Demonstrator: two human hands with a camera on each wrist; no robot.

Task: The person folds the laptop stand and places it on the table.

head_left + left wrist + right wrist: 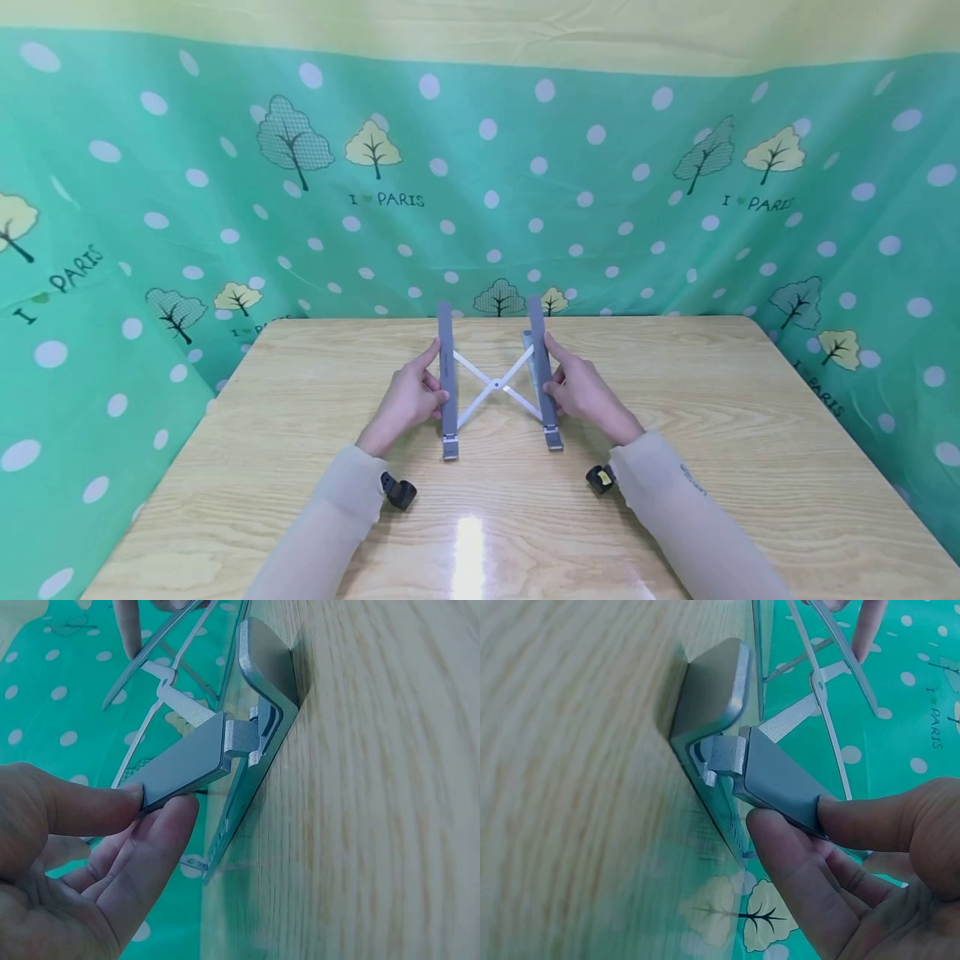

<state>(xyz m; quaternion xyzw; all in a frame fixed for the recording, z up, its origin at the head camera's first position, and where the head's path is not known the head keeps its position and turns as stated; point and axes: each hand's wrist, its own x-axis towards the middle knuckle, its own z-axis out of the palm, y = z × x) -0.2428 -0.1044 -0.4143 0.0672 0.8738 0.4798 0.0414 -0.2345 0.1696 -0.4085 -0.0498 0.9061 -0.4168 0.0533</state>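
A grey foldable laptop stand [448,377] stands spread on the table, its two long bars joined by a white crossed brace [496,385]. My left hand [408,395] pinches the left bar between thumb and fingers. On the other side, my right hand [588,390] grips the right bar the same way. Seen from the left wrist, the bar's padded upper arm [184,766] is raised on a hinge, and the front lip [262,664] rests at the tabletop. The right wrist view shows a matching upper arm [784,780] tilted up from its hinge, beside another lip [712,686].
The wood-grain table [300,517] stretches around the stand. A green dotted cloth [495,167] printed with trees hangs behind and along both sides. Small black wrist cameras [399,492] hang at the sleeve cuffs, close to the tabletop.
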